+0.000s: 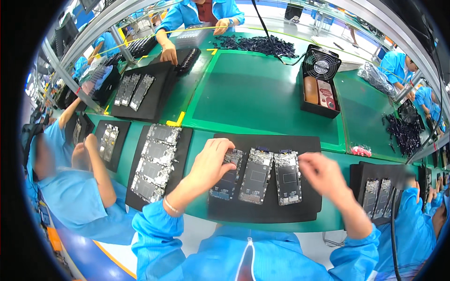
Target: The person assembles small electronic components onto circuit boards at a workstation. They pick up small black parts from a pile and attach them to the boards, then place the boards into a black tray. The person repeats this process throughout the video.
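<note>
Three phone circuit boards lie side by side on a black mat: a left board (226, 185), a middle board (256, 177) and a right board (288, 179). My left hand (211, 164) reaches over the upper part of the left board and hides it there. Its thumb and forefinger are curved apart around that end, and I see no grip closed on the board. Beside the upper right edge of the right board is my right hand (326, 175), slightly blurred, its fingers loosely bent with nothing visible in them. The black mat (262, 213) lies under everything here.
Another mat with several boards (157, 157) lies to the left, more boards (376, 196) to the right. Co-workers sit left, right and opposite. A black box with a fan (321, 65) stands beyond my mat; small black parts (255, 44) are heaped at the far side.
</note>
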A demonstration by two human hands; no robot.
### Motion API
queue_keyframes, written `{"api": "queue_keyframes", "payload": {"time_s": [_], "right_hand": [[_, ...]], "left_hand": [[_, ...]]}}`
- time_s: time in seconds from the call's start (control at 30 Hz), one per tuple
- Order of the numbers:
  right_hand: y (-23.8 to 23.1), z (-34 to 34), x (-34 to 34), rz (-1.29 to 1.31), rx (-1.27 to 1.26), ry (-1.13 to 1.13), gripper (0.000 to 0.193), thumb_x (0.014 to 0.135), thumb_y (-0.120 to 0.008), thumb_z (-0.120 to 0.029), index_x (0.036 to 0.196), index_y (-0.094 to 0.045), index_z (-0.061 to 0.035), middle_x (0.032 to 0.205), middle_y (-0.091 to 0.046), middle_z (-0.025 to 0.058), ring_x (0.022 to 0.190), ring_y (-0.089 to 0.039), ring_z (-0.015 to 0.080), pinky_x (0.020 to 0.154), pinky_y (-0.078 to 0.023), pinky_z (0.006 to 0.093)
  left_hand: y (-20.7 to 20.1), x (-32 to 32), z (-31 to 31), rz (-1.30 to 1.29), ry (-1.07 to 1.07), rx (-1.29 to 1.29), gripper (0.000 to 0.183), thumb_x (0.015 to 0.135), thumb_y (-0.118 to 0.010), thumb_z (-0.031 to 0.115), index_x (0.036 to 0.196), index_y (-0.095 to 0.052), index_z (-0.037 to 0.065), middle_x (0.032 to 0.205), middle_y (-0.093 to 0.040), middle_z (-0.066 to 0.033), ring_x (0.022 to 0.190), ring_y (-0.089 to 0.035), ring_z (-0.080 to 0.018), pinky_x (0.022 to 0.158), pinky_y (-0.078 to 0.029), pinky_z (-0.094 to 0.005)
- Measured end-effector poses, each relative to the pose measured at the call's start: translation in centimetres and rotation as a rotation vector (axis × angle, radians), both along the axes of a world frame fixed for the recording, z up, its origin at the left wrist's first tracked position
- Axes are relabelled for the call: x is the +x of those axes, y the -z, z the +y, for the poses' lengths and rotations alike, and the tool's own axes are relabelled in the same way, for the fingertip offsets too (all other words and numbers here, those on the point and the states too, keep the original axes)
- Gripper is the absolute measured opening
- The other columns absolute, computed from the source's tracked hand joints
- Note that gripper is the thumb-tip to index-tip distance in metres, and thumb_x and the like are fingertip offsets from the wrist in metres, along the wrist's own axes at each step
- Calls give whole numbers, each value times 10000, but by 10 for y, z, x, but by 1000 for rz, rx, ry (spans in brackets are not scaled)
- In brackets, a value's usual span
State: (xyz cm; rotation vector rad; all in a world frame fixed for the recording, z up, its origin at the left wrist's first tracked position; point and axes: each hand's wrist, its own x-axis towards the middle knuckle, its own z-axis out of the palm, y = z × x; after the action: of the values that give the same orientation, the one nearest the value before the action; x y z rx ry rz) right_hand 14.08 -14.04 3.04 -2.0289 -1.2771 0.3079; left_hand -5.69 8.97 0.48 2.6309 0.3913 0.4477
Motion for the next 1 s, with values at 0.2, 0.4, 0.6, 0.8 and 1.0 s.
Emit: {"api": "queue_keyframes", "payload": {"time_s": [0.2,0.4,0.6,0.8,1.0], "right_hand": [[38,65,-74,712,267,-47,282,917,-552,-83,1180,-535,16,1039,-628,96,968,-606,148,846,-493,273],[48,75,-101,823,374,36,203,898,-585,-95,1073,-614,2,993,-642,80,869,-597,92,745,-489,229],[48,65,-113,610,491,47,172,849,-630,-34,1015,-624,8,970,-644,88,858,-611,116,730,-501,245],[45,64,-116,508,564,66,141,802,-666,-6,933,-614,1,913,-639,99,834,-627,157,721,-509,266],[35,60,-111,448,462,55,139,787,-685,-29,902,-611,-12,873,-634,88,789,-632,166,693,-501,273]], "left_hand": [[-16,-14,-31,-268,-71,126,466,657,-756,99,1073,-550,66,1066,-555,-98,1019,-515,-324,819,-466,-400],[-3,-26,-51,-354,-202,224,454,665,-761,105,1081,-583,79,1053,-562,-75,1000,-520,-319,815,-471,-390],[2,-29,-62,-399,-227,284,449,665,-760,93,1080,-589,74,1044,-564,-78,974,-525,-311,789,-477,-382],[5,-30,-71,-441,-196,359,468,658,-760,64,1093,-584,58,1044,-563,-85,950,-528,-297,761,-486,-362],[5,-31,-72,-440,-184,378,480,651,-762,56,1097,-585,53,1049,-561,-85,947,-526,-294,748,-488,-356]]}}
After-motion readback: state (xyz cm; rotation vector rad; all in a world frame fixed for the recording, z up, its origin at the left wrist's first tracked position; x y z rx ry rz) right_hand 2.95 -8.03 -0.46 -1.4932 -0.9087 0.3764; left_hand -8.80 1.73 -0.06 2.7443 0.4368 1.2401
